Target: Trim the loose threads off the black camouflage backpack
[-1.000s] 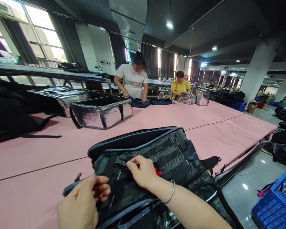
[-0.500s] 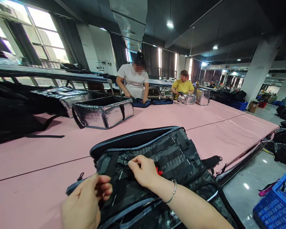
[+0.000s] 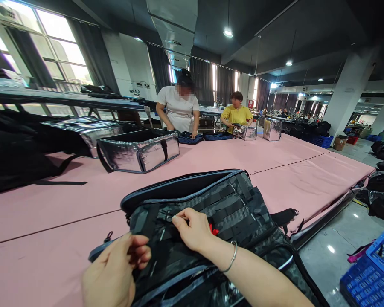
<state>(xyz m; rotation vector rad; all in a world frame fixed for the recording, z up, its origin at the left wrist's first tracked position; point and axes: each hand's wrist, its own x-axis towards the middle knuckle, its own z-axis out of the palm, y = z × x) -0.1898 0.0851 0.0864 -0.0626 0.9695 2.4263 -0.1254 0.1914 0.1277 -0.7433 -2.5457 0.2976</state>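
A black camouflage backpack lies before me on the pink-covered table, its top gaping along a grey-blue edging. Rows of webbing cross its front, and a lower pocket also stands partly unzipped. My right hand, a bangle at its wrist, pinches thumb and finger together over the upper front of the bag; what sits between them is too small to name. A bit of red shows beside that hand. Near the bag's left side, my left hand has curled, closed fingers, and anything inside them is hidden.
Silver foil-lined boxes stand across the table, with black bags at left. Two co-workers, one in a white top and one in yellow, work opposite. A blue crate is at lower right.
Both my hands and the backpack look the same as before. The co-worker in yellow has shifted left, and the silver item in their hands has moved left too.
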